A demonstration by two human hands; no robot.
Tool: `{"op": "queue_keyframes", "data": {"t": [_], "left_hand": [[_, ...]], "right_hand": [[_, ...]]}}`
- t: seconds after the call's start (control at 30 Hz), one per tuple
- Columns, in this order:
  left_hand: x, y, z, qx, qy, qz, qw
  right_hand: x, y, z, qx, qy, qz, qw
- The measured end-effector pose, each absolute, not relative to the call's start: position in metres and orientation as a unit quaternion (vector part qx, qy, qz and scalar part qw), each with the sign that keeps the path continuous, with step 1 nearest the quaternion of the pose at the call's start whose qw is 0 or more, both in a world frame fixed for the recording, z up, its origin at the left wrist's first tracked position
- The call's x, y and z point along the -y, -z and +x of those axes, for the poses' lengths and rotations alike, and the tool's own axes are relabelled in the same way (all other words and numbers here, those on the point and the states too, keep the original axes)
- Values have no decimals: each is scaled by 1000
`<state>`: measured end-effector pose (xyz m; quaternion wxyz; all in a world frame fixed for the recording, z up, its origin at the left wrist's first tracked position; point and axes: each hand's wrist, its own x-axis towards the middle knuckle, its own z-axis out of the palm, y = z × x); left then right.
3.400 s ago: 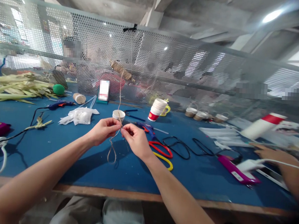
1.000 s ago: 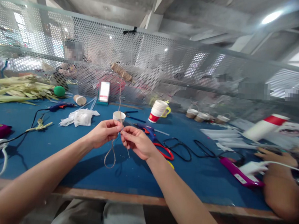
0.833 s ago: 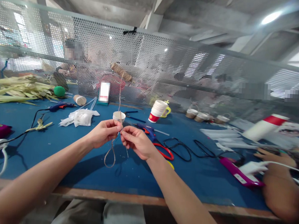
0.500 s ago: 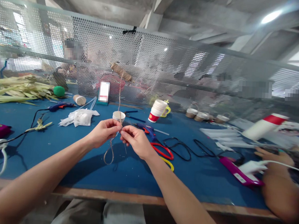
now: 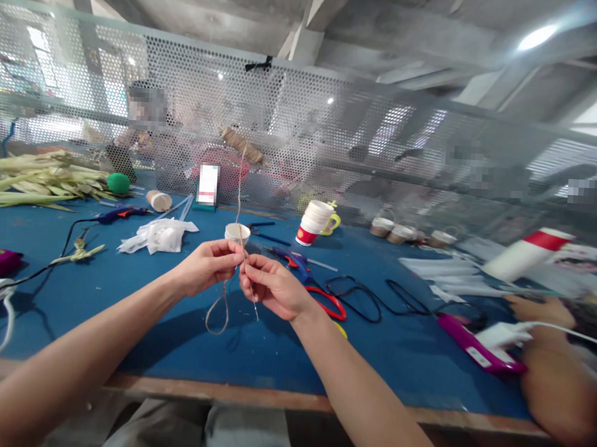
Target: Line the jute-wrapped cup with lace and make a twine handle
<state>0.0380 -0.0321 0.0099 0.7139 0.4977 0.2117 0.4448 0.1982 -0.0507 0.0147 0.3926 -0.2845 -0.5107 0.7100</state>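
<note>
Thin brown twine (image 5: pixel 239 188) runs down from a spool of twine (image 5: pixel 243 145) at the mesh screen to my two hands. My left hand (image 5: pixel 211 265) pinches the twine between thumb and fingers. Close against it, my right hand (image 5: pixel 268 282) also pinches the twine, and a short loose end hangs below its fingers. A loop of twine (image 5: pixel 217 316) dangles under my left hand. Just behind my fingertips stands a small white paper cup (image 5: pixel 236 233), partly hidden by the hands. Whether a knot lies between the fingers is too small to tell.
Right of my hands lie a blue glue gun (image 5: pixel 296 263), red-handled scissors (image 5: pixel 331 304) and stacked paper cups (image 5: pixel 313 223). On the left are a white plastic bag (image 5: pixel 160 235), another glue gun (image 5: pixel 123 213) and dry husks (image 5: pixel 45 180). A co-worker's arm (image 5: pixel 561 371) rests beside a purple power strip (image 5: pixel 477 346).
My right hand has turned slightly and shifted a little lower, its fingers more closed on the twine. The loose end now hangs farther right. My left hand stays nearly in place.
</note>
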Motion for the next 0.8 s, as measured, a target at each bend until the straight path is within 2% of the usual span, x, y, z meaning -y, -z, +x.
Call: {"op": "queue_keyframes", "data": {"t": [0.13, 0.33, 0.43, 0.53, 0.67, 0.8], "left_hand": [[33, -13, 39, -234, -452, 503, 698], [31, -9, 45, -308, -507, 547, 591], [30, -5, 46, -333, -515, 566, 551], [30, -5, 46, -327, -513, 565, 558], [32, -9, 45, -288, -495, 521, 633], [35, -12, 43, -253, -474, 490, 687]], "right_hand": [[51, -15, 196, 553, -656, -324, 399], [54, -9, 190, 697, -299, -446, 476], [54, -6, 189, 724, -205, -453, 478], [54, -7, 190, 695, -289, -458, 474], [52, -12, 191, 611, -464, -431, 475], [52, -15, 192, 552, -584, -376, 462]]}}
